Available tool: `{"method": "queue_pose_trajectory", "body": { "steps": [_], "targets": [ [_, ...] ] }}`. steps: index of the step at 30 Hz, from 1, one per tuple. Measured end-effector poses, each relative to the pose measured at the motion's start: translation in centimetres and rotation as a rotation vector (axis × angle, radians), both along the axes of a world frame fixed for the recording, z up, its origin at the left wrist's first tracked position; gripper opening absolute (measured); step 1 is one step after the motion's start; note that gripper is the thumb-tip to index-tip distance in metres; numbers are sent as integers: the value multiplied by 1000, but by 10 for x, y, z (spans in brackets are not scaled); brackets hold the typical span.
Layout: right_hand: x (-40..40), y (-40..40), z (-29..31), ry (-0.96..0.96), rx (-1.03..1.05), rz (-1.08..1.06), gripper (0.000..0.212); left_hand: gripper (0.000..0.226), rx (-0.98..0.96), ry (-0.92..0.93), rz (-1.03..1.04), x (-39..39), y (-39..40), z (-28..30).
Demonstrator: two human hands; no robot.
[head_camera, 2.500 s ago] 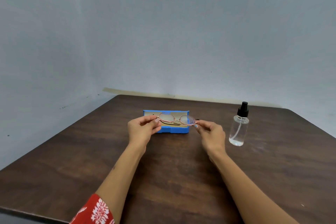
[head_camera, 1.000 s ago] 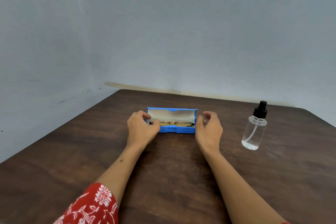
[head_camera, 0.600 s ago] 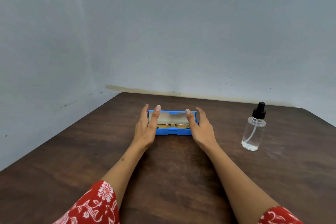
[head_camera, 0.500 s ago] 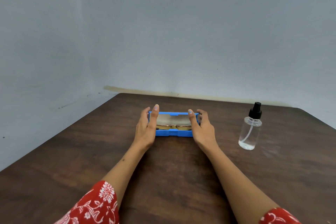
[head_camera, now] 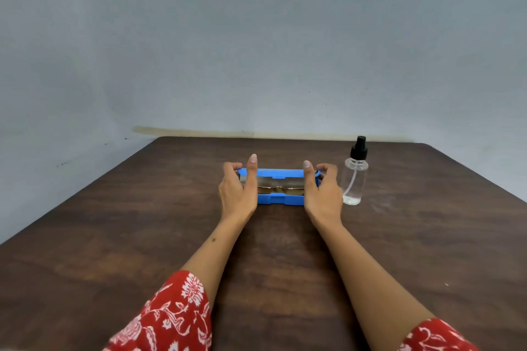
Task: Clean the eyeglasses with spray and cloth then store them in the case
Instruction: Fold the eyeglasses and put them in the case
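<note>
Between the hands: blue case (head_camera: 281, 199), lid part-way raised, sits flat on table.
Eyeglasses (head_camera: 279, 188): gold frame, lying inside case, seen thru the gap betw lid and base.
L hand (head_camera: 238, 189): at case's L end, fingers curled round the far lid edge, thumb straight up along the front; grips the lid.
R hand (head_camera: 322, 191): at case's R end, same pose mirrored; fingers curled over far corner, thumb up; grips the lid.
Spray bottle (head_camera: 355, 177): just right of R hand, upright, clear body w/ black pump top, a little liquid at bottom; not touched by either hand.
Cloth: can't tell where; grey lining or cloth under lid, unclear which.
Surface: table (head_camera: 142, 236), dark brown wood-grain, worn lighter patches nearer than the hands; rounded far-R corner.
Room: plain pale grey-blue wall (head_camera: 256, 37) beyond the hands, corner to the L; yellowish stained strip where wall meets table's far edge; few dark specks on L wall.
Sleeves (head_camera: 176, 319): red w/ white floral print, both forearms bare.
</note>
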State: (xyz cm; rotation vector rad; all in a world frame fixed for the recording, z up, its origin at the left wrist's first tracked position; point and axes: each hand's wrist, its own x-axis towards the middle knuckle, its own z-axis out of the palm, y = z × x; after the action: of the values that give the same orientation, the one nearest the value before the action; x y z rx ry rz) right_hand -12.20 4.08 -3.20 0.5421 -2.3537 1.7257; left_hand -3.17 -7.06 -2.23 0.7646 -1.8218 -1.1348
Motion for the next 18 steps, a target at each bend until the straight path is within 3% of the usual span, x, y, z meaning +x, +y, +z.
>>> {"method": "queue_pose_trajectory", "body": {
  "steps": [9,18],
  "targets": [
    [-2,6,3,-67,13,-16,48,36,1,-65,-59,7,-17,-7],
    [-10,5,1,-27,103,89,51,55,-21,-177,-129,4,-36,-8]
  ]
}}
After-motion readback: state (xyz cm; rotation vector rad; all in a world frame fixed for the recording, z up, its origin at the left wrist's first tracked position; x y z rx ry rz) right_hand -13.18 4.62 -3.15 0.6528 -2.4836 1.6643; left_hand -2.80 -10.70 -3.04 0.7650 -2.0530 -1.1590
